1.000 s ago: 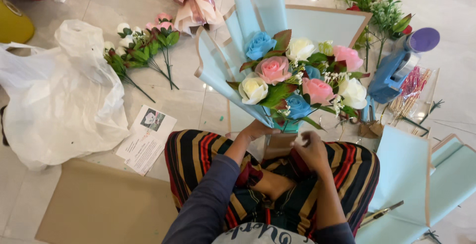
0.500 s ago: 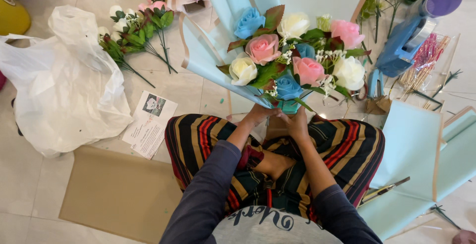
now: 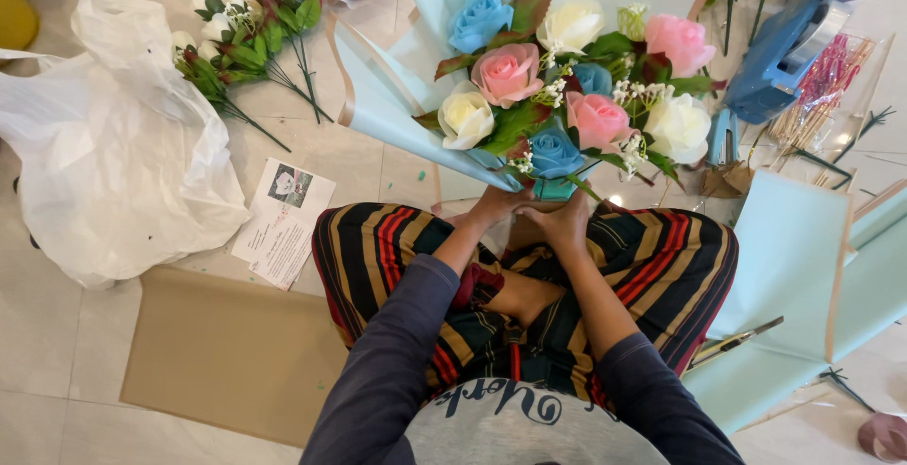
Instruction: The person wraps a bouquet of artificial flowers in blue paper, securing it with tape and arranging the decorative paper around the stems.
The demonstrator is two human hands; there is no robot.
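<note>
Both hands — left hand (image 3: 499, 206), right hand (image 3: 564, 222) — fingers closed round the base of the bouquet (image 3: 567, 87), held upright over the lap. Probably light, top-heavy; pale blue wrap (image 3: 397, 96) creases easily — grip low, at the stems.

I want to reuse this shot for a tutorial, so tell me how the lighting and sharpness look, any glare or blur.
Head view: even, soft daylight; the pink, blue and cream rose bouquet is sharp, as are both hands, left hand and right hand. Small bright glints on the glossy pale floor tiles near the clear plastic packet of sticks. Shadows faint. Edges bend slightly from the wide lens.
</note>
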